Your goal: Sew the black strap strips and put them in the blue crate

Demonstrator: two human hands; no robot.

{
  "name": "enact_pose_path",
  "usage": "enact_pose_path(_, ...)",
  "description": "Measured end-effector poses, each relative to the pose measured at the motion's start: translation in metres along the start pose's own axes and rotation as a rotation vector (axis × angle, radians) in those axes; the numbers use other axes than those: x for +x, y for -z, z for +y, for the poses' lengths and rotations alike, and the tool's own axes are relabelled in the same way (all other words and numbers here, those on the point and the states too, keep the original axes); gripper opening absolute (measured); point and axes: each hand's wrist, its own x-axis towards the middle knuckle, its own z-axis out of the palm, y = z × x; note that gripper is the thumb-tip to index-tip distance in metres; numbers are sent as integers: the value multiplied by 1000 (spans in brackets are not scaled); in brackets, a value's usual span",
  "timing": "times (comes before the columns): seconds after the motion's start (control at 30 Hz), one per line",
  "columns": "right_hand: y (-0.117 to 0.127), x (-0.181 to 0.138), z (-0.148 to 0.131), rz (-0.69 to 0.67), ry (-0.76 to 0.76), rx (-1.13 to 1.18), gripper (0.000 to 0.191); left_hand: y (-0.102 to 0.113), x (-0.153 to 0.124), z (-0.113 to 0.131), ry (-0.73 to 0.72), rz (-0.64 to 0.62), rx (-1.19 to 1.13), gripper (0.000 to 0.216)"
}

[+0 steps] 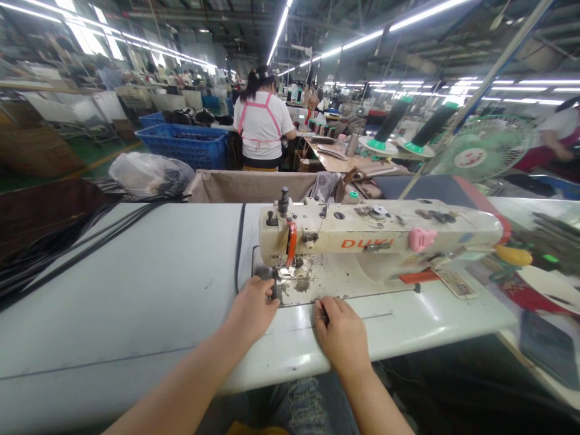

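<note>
A white sewing machine (380, 238) with orange lettering stands on the pale table. My left hand (254, 307) is closed beside the needle plate (287, 275), left of the presser foot. A thin black strip (238, 254) runs down the table and disappears behind this hand; a dark bit shows at its fingertips. At the front edge of the machine bed, my right hand (343, 332) has its fingers curled together. Something dark shows between its thumb and forefinger, too small to name. The orange finger guard (291, 243) sits by the needle bar.
Long black strips (104, 226) trail over the table's left end. Behind the table are a fabric-lined bin (254, 186), a clear plastic bag (149, 174) and a blue crate (185, 145). A co-worker (263, 124) sits facing away. Thread cones (392, 124) and a fan (480, 151) stand right.
</note>
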Motion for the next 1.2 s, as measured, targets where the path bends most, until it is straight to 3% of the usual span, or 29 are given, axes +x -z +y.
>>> enact_pose_path(0.47,2,-2,-2,15,-17,27,17,7,-26,26,4,-157,142,71)
enact_pose_path(0.83,1,-1,-1,9,-28,23,18,15,-34,27,80,-247,9,77)
enact_pose_path(1.1,0,-2,-1,23,-23,10,18,24,-69,19,114,-362,-81,71)
enact_pose_path(1.2,0,-2,-2,20,-29,7,18,30,-81,17,91,-401,-49,58)
